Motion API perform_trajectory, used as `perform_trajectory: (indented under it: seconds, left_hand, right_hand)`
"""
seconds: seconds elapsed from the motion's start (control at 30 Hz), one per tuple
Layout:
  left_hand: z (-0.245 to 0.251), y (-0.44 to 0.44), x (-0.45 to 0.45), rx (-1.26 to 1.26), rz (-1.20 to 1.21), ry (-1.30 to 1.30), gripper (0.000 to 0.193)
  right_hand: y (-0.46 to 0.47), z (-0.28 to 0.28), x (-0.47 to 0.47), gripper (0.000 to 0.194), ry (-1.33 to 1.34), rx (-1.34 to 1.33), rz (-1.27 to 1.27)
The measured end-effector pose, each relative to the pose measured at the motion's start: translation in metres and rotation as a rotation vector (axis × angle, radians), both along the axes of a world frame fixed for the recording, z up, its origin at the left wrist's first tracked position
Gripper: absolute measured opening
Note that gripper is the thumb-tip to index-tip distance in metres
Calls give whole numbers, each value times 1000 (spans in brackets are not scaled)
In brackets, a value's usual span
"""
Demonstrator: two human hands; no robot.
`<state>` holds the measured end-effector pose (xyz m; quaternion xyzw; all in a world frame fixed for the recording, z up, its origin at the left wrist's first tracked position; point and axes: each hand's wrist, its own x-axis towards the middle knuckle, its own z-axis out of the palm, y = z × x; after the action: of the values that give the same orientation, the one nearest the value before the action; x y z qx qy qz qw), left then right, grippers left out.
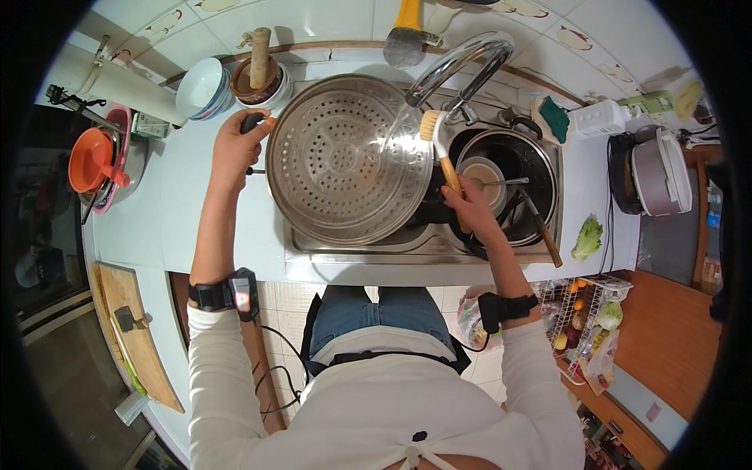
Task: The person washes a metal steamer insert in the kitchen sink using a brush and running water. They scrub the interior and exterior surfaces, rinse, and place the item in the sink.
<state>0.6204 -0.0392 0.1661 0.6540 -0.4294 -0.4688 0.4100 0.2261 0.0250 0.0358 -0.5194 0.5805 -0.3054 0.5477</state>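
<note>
My left hand [241, 141] grips a dark handle at the left rim of a large round metal steamer tray [343, 155] with many holes. The tray is held over the left part of the steel sink [376, 257]. A wooden-handled dish brush [449, 170], bristles up, is in my right hand [473, 208], its pale head at the tray's right edge below the chrome faucet [464, 64]. Water seems to run onto the tray. Right of my right hand, a large metal pot [543, 158] in the sink holds a bowl [479, 173], a spoon and other utensils.
Stacked bowls [200, 88] and a wooden pestle [259, 59] in a brown mortar stand behind left. An orange ladle or scoop [91, 161] lies in basins at far left. A green scouring pad [554, 119], white bottle [599, 119], lettuce leaf [587, 239] and rice cooker [652, 173] are at right.
</note>
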Motion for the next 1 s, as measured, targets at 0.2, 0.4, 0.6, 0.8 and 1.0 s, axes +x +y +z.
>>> perform_trajectory:
  seconds: [0.2, 0.4, 0.6, 0.8, 1.0]
  left_hand:
    - [-11, 2, 25, 163, 23, 187, 22]
    - [-74, 11, 21, 376, 30, 422, 17]
    - [-76, 23, 12, 339, -4, 447, 18]
    - [-49, 30, 6, 239, 45, 336, 26]
    - [-39, 28, -8, 165, 45, 238, 22]
  right_hand:
    - [-12, 12, 13, 37, -26, 127, -17]
    - [-21, 56, -23, 36, 366, -80, 125]
    - [-24, 48, -24, 29, 402, -100, 155]
    - [-25, 17, -9, 34, 437, -43, 197]
    - [-28, -1, -2, 47, 437, -64, 192]
